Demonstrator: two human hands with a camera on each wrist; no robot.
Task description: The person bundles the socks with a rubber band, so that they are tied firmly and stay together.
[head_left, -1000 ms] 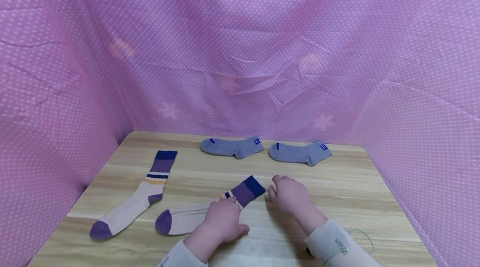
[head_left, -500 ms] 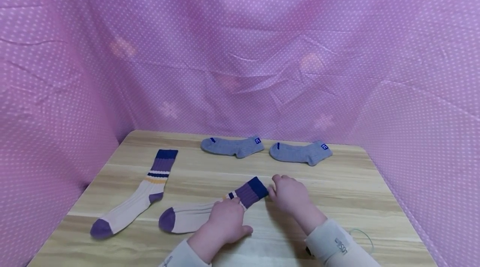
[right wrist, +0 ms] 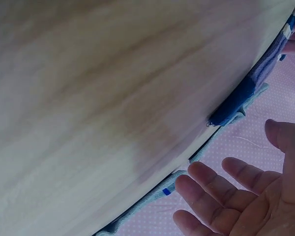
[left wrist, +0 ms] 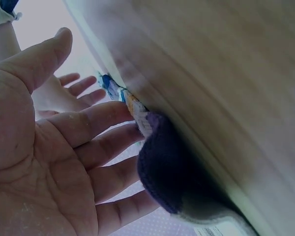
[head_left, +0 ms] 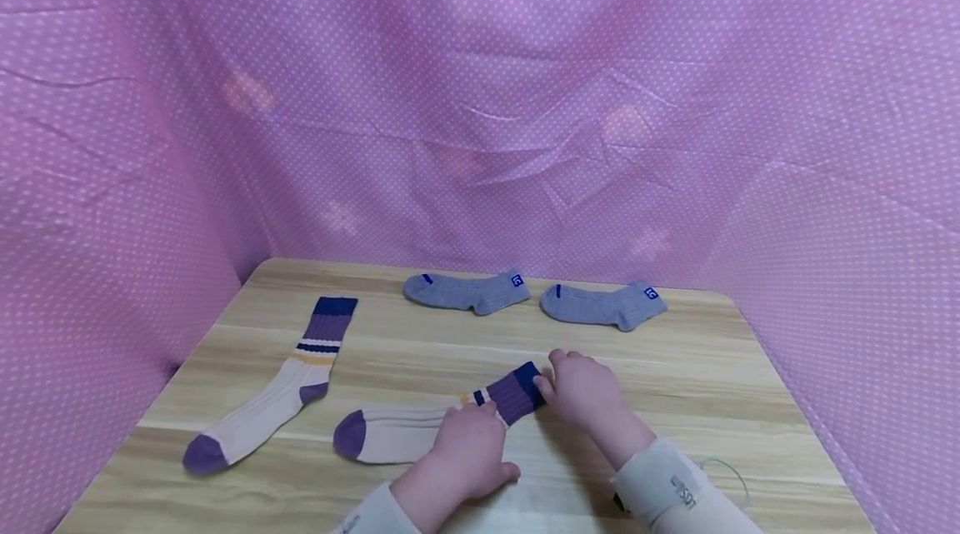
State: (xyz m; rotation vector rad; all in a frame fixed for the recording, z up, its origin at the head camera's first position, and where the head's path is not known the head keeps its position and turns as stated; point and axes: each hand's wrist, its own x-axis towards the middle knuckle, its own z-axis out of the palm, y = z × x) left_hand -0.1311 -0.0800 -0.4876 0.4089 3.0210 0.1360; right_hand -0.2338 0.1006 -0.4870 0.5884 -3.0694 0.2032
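Observation:
A long cream sock (head_left: 397,436) with purple toe and heel and a navy cuff lies flat in the middle of the table. My left hand (head_left: 468,449) rests on it near the striped part; in the left wrist view its fingers reach out nearly straight to the sock's purple heel (left wrist: 162,162). At the navy cuff my right hand (head_left: 583,388) hovers with loosely bent fingers. The right wrist view shows this hand (right wrist: 236,201) holding nothing, apart from the cuff (right wrist: 233,103). A matching long sock (head_left: 262,417) lies at the left.
Two grey ankle socks, one left (head_left: 465,294) and one right (head_left: 600,306), lie along the back of the wooden table (head_left: 720,401). A thin green loop (head_left: 727,467) shows beside the right sleeve. Pink dotted cloth (head_left: 480,117) hangs around the back and sides.
The left hand has slid the middle sock to the right, bringing its navy cuff up to the right hand's fingers. The right hand has hardly moved.

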